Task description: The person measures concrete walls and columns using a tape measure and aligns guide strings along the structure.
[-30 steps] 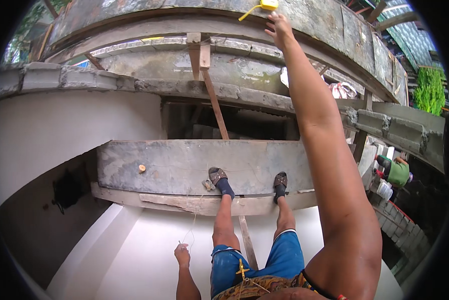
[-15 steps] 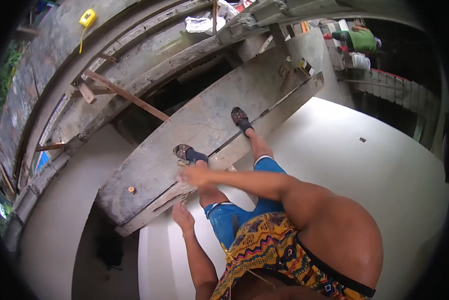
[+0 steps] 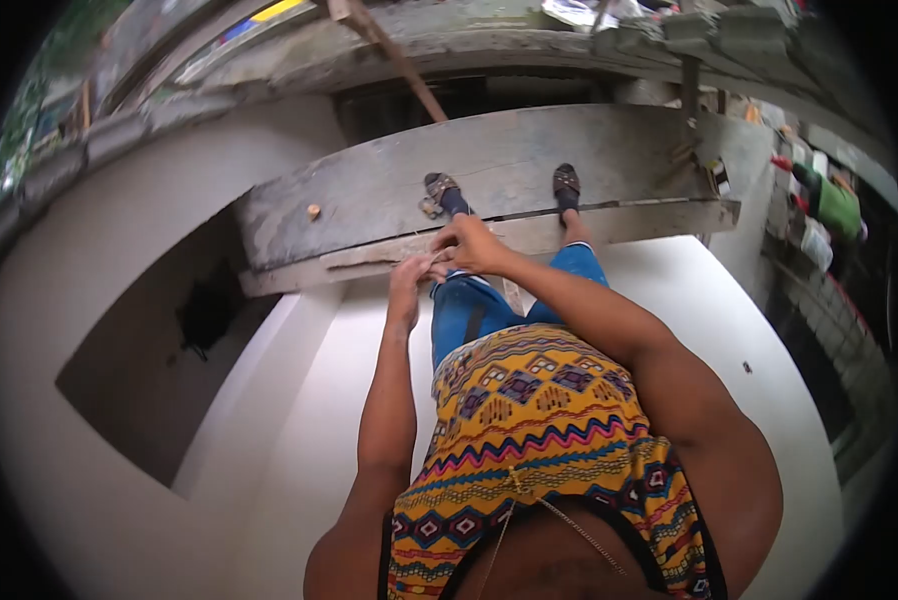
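Note:
My left hand (image 3: 412, 277) and my right hand (image 3: 472, 247) meet in front of my thighs, fingertips bent together in a pinch. A thin pale strand seems to show near the fingers, but what they hold is too small to make out. Below them my feet, in dark sandals, stand on a grey plank platform (image 3: 369, 183). Beside my left sandal (image 3: 443, 184) lies a small greyish lump (image 3: 430, 207). A short tan, round piece (image 3: 314, 211) sits farther left on the planks.
A wooden brace (image 3: 401, 65) slants down behind the platform. A small box (image 3: 718, 177) lies at its right end. White wall (image 3: 669, 310) drops away on the near side. A dark opening (image 3: 159, 370) is at left. A person in a green shirt (image 3: 837, 212) is at far right.
My hands have come together from being apart, the right rising and the left moving up to meet it. My view has turned, and the yellow tape measure has left it.

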The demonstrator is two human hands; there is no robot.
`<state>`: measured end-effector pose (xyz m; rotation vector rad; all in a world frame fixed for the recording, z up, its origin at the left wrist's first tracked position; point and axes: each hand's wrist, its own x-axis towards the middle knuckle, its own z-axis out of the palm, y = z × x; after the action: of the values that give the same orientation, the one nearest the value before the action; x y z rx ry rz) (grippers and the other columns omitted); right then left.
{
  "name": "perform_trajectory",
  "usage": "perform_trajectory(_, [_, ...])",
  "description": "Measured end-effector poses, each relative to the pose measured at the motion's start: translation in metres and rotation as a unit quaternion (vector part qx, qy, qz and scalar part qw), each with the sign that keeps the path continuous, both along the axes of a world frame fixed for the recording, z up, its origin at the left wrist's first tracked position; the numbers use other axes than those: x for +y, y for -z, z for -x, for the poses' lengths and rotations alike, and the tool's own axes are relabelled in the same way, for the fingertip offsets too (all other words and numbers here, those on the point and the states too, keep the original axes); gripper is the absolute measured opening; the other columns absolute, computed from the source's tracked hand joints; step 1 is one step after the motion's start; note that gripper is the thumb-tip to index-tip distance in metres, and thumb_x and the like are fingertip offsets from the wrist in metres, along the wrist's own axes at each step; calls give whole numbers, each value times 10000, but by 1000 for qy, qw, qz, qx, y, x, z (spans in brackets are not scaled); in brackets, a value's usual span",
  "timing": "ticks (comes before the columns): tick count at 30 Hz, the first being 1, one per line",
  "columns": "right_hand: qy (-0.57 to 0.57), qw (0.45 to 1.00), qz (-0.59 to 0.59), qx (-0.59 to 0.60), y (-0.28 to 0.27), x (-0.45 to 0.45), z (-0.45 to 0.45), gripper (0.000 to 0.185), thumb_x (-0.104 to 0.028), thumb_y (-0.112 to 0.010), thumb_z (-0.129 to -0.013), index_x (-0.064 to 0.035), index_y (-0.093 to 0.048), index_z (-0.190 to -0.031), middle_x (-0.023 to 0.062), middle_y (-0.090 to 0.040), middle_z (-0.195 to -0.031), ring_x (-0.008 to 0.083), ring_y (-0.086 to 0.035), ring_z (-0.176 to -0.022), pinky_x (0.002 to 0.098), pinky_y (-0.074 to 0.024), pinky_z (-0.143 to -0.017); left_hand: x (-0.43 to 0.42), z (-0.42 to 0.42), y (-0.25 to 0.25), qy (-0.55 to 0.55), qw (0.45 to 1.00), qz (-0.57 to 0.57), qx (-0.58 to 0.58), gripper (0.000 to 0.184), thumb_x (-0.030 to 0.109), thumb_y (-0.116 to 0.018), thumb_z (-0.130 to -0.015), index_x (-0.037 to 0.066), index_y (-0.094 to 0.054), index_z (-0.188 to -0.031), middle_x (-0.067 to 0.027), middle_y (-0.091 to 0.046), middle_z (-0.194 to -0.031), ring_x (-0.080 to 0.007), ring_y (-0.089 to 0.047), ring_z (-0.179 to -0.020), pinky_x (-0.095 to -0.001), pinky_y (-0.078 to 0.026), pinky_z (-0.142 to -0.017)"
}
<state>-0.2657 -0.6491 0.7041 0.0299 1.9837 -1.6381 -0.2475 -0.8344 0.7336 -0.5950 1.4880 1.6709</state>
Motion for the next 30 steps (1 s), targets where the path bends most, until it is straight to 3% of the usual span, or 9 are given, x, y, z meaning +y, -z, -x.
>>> perform_trajectory(4, [-4, 999, 40, -19, -20, 9, -1, 163, 1, -644, -663, 9, -683, -821, 173, -660, -726, 240, -664, -662, 320, -514, -633, 18, -8, -8, -129, 989, -36, -69, 152, 170, -578, -880, 31, -578, -819, -67, -600, -684, -120, -548, -554, -258, -486, -554])
perform_trajectory(8, [-17, 993, 107, -41, -17, 14, -11, 107, 1, -640, -697, 35, -666, -795, 171, -658, -712, 233, -659, -655, 311, -509, -631, 16, -16, -9, -149, 981, -67, -108, 121, 141, -637, -816, 45, -575, -777, -56, -573, -658, -100, -487, -513, -249, -439, -509])
perform_trajectory(13, [-13, 998, 59, 20, -30, 28, -14, 85, -6, -623, -700, 33, -651, -770, 167, -653, -695, 223, -651, -638, 303, -504, -622, 14, -16, -14, -174, 978, -35, -112, 97, 109, -603, -781, 112, -518, -735, -8, -511, -613, -77, -409, -469, -223, -339, -441])
perform_trajectory(18, [133, 989, -45, -37, -12, 135, -8, 73, -20, -657, -666, -2, -648, -736, 153, -635, -653, 208, -618, -589, 322, -488, -584, -29, -29, -3, -241, 967, 44, -72, 49, 63, -536, -779, 90, -523, -740, -10, -490, -629, -57, -378, -463, -201, -276, -402])
perform_trajectory(22, [120, 985, -122, 14, -9, 194, -40, 102, -52, -638, -647, -25, -658, -743, 168, -643, -713, 302, -627, -663, 376, -494, -644, 21, -3, -14, 66, 983, 171, -19, 169, 48, -560, -743, 44, -625, -898, 14, -515, -626, -39, -390, -482, -190, -284, -411])
perform_trajectory(23, [96, 981, -163, 48, -5, 136, -23, 134, -62, -626, -616, -28, -660, -741, 177, -636, -714, 328, -621, -669, 398, -493, -649, -12, 29, 1, 138, 978, 160, -2, 200, 41, -571, -735, 37, -639, -922, 10, -526, -632, -43, -408, -503, -193, -311, -434])
perform_trajectory(26, [126, 983, -120, 59, -6, 85, -29, 186, -123, -638, -530, -62, -665, -703, 173, -626, -684, 345, -616, -653, 418, -482, -598, 39, 51, -4, 334, 911, 139, 197, 277, 59, -620, -736, 14, -646, -1008, -16, -562, -669, -94, -511, -622, -232, -420, -577])
perform_trajectory(27, [125, 985, -99, 66, -12, 73, -24, 170, -105, -629, -519, -60, -661, -680, 177, -621, -668, 338, -622, -650, 408, -484, -593, 57, 60, -22, 405, 872, 148, 232, 242, 81, -631, -767, 4, -648, -996, -26, -573, -677, -95, -511, -613, -239, -426, -577])
perform_trajectory(30, [174, 982, -63, 29, -32, 63, -10, 177, -141, -669, -593, -37, -665, -736, 168, -641, -700, 315, -634, -663, 384, -496, -619, 73, 73, -34, 446, 864, 123, 199, 158, 108, -581, -833, -36, -644, -846, -9, -545, -659, -70, -460, -603, -230, -382, -548])
